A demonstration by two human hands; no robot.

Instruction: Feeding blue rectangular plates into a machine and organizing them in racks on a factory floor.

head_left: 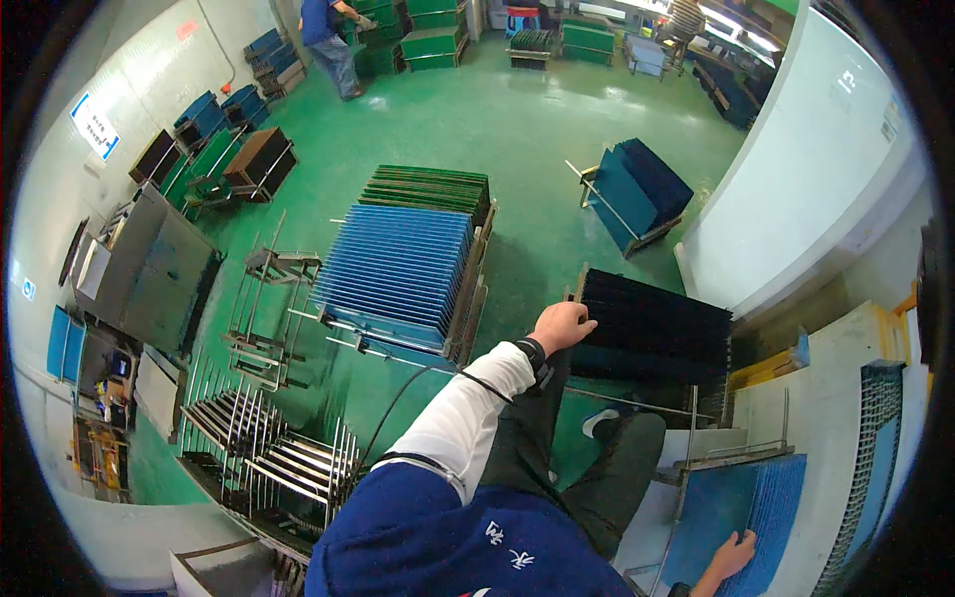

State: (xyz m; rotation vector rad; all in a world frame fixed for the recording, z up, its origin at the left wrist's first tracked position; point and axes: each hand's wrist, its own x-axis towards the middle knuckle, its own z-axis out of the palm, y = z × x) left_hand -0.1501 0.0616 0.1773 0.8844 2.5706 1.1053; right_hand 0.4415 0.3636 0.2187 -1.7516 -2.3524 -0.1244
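My left hand (pixel 562 326), in a white sleeve with a black wrist strap, is closed at the left end of a rack of dark panels (pixel 652 328). Its curled fingers hide what they grip, if anything. At the lower right, my right hand (pixel 733 555) has its fingers curled at the edge of a blue panel (pixel 708 522), one of a close row in a metal rack (pixel 736 455). The fingers seem to pinch that panel's edge. A thin black cord runs from near the left wrist to the left.
Racks of blue panels (pixel 398 269) and green panels (pixel 423 187) stand ahead on the green floor. Another blue rack (pixel 637 194) is farther right. Bare metal frames (pixel 274 448) and a grey cabinet (pixel 154 269) line the left. A white wall panel (pixel 806 149) rises right. A co-worker (pixel 333 40) stands far back.
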